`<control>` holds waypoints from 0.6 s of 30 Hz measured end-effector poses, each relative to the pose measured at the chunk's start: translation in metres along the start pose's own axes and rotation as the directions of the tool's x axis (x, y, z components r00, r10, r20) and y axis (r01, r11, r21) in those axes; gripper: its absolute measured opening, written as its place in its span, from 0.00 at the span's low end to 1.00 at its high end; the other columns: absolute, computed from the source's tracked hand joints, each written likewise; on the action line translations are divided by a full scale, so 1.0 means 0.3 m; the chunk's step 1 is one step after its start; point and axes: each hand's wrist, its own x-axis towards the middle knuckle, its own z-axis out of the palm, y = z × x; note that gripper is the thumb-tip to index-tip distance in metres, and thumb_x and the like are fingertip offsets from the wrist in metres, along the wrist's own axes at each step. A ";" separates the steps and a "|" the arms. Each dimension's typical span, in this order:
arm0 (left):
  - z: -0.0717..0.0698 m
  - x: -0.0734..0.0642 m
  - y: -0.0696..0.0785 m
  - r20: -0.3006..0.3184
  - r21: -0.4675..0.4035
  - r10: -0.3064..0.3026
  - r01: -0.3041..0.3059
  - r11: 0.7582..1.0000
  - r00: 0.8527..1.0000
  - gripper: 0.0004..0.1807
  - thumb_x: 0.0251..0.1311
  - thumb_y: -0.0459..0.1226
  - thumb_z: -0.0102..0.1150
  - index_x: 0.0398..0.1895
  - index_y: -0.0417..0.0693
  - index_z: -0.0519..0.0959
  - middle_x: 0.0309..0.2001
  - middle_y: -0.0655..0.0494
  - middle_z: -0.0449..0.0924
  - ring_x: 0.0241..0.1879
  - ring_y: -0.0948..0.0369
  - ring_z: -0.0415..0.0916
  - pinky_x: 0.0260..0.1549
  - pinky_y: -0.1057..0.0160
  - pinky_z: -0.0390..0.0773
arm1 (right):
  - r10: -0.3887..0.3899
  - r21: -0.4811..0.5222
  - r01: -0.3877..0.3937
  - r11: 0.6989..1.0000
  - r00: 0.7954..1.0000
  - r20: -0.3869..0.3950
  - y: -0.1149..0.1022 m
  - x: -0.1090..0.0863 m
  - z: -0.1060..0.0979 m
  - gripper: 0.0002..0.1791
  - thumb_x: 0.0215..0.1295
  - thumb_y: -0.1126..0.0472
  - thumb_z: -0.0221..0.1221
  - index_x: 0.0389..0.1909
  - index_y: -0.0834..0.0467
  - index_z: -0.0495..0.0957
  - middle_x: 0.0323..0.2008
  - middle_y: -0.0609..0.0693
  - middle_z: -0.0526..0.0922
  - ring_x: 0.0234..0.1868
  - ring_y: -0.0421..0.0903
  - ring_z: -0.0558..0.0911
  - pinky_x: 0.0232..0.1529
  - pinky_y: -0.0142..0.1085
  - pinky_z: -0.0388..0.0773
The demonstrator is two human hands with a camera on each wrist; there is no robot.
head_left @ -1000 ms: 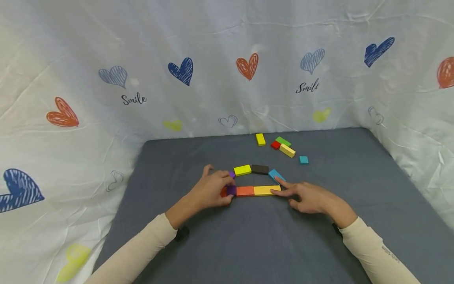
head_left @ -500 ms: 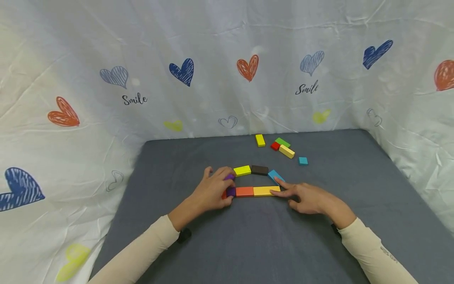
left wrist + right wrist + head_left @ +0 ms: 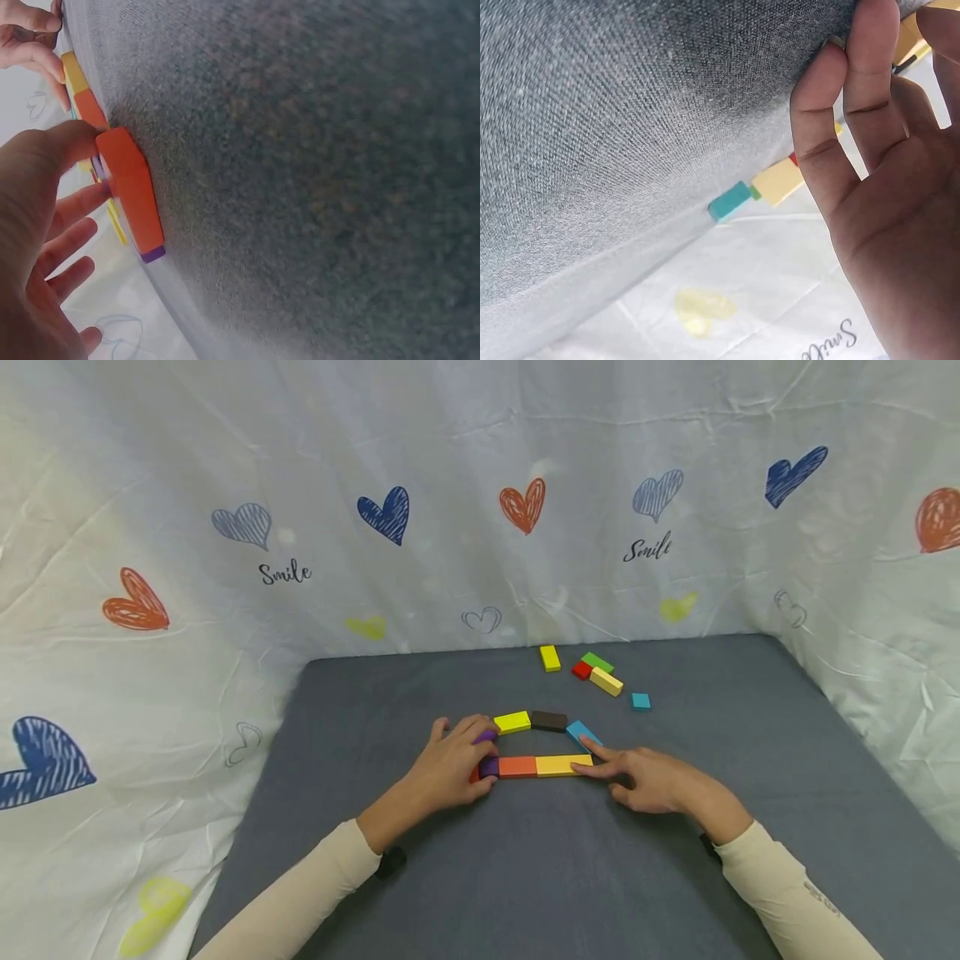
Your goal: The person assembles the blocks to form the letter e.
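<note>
Small coloured blocks lie in a closed outline on the grey table. My left hand [image 3: 450, 762] pinches the dark purple block [image 3: 489, 767] in the near row between thumb and index finger, its other fingers spread. A red-orange block [image 3: 135, 191] sits under that hand, mostly hidden in the head view. Rightward run an orange block [image 3: 517, 767] and a golden-yellow block [image 3: 555, 765]. My right hand [image 3: 652, 778] has two straight fingers resting on the golden-yellow block's end and the slanted blue block [image 3: 581, 732]. Behind are a dark brown block [image 3: 549, 721], a yellow block [image 3: 513, 722] and another purple block [image 3: 486, 736].
Farther back lie a loose yellow block [image 3: 550, 658], a green block [image 3: 597, 662], a red block [image 3: 581, 670], a pale yellow block [image 3: 606, 682] and a teal block [image 3: 641, 702]. A white curtain [image 3: 435, 577] with hearts hangs behind the grey table [image 3: 525, 877].
My left fingers have shifted slightly, and more of the far purple block shows beside them. The right hand keeps its place on the golden-yellow and blue blocks.
</note>
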 end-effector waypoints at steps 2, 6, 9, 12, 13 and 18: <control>-0.004 -0.014 -0.004 -0.022 -0.014 -0.006 0.006 1.000 1.000 0.26 0.65 0.61 0.68 0.59 0.59 0.83 0.72 0.58 0.71 0.77 0.57 0.58 0.65 0.34 0.61 | 0.001 0.001 -0.001 1.000 1.000 0.002 0.000 -0.001 0.003 0.35 0.74 0.64 0.59 0.76 0.31 0.70 0.84 0.44 0.56 0.41 0.44 0.77 0.28 0.35 0.64; -0.019 -0.056 -0.019 -0.067 -0.044 -0.050 0.047 0.998 0.997 0.41 0.61 0.68 0.66 0.71 0.57 0.76 0.74 0.58 0.69 0.78 0.57 0.58 0.62 0.35 0.63 | -0.008 0.005 0.008 1.000 1.000 0.001 0.001 -0.002 0.007 0.35 0.73 0.63 0.59 0.76 0.30 0.70 0.84 0.45 0.56 0.46 0.46 0.78 0.30 0.35 0.66; -0.026 -0.081 -0.034 -0.083 -0.064 -0.083 0.078 0.995 0.993 0.47 0.59 0.70 0.66 0.75 0.53 0.73 0.75 0.58 0.68 0.77 0.56 0.59 0.61 0.37 0.64 | 0.000 -0.013 0.000 1.000 1.000 -0.007 0.005 -0.007 0.007 0.35 0.74 0.63 0.59 0.76 0.30 0.70 0.83 0.45 0.57 0.43 0.42 0.77 0.31 0.35 0.67; -0.028 -0.101 -0.043 -0.088 -0.059 -0.123 0.118 0.991 0.989 0.46 0.58 0.72 0.66 0.71 0.54 0.76 0.69 0.57 0.72 0.71 0.55 0.65 0.57 0.42 0.67 | 0.008 -0.016 -0.008 1.000 1.000 -0.010 0.009 -0.012 0.005 0.35 0.74 0.63 0.59 0.76 0.30 0.70 0.83 0.45 0.56 0.29 0.40 0.72 0.28 0.34 0.65; -0.030 -0.109 -0.044 -0.084 -0.052 -0.135 0.131 0.990 0.987 0.44 0.58 0.72 0.66 0.68 0.54 0.78 0.65 0.57 0.75 0.66 0.55 0.69 0.55 0.44 0.68 | 0.007 -0.014 -0.007 1.000 1.000 -0.008 0.008 -0.012 0.004 0.35 0.74 0.63 0.59 0.76 0.30 0.70 0.84 0.44 0.56 0.26 0.40 0.69 0.28 0.34 0.64; -0.035 -0.146 -0.031 -0.033 -0.016 -0.146 0.145 0.989 0.989 0.34 0.57 0.72 0.66 0.49 0.56 0.82 0.42 0.62 0.79 0.41 0.61 0.75 0.42 0.54 0.72 | 0.003 -0.002 -0.003 1.000 1.000 -0.003 0.004 -0.009 0.003 0.35 0.75 0.63 0.58 0.76 0.30 0.69 0.84 0.44 0.56 0.32 0.40 0.73 0.29 0.35 0.65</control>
